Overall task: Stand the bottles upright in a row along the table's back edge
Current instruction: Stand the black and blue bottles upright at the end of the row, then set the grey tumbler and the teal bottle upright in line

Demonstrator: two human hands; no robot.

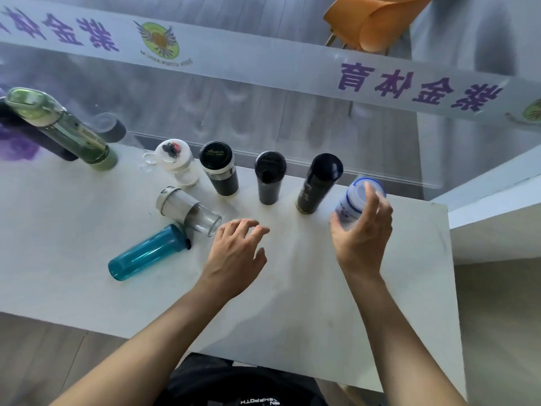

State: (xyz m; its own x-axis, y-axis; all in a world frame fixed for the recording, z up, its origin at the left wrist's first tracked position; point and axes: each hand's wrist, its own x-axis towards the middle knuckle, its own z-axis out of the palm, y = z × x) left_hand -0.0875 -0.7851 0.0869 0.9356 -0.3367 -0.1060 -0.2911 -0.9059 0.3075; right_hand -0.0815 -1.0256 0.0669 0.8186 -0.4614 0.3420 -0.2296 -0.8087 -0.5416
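Note:
Several bottles stand upright along the back edge of the white table (87,218): a green one (67,133), a clear white-lidded one (177,162), a black flask with a steel band (219,168), a black tumbler (269,177) and a tall dark flask (317,183). At the right end, my right hand (363,230) is wrapped around a clear blue-rimmed bottle (355,200), which is upright. A clear bottle with a silver lid (187,210) and a teal bottle (146,253) lie on their sides at mid-table. My left hand (237,253) hovers open, just right of the clear lying bottle.
A glass wall with a white banner (263,63) runs right behind the table's back edge. A dark object (32,136) leans behind the green bottle at far left. The table's right edge (450,259) lies close to my right hand. An orange chair (371,22) stands beyond the glass.

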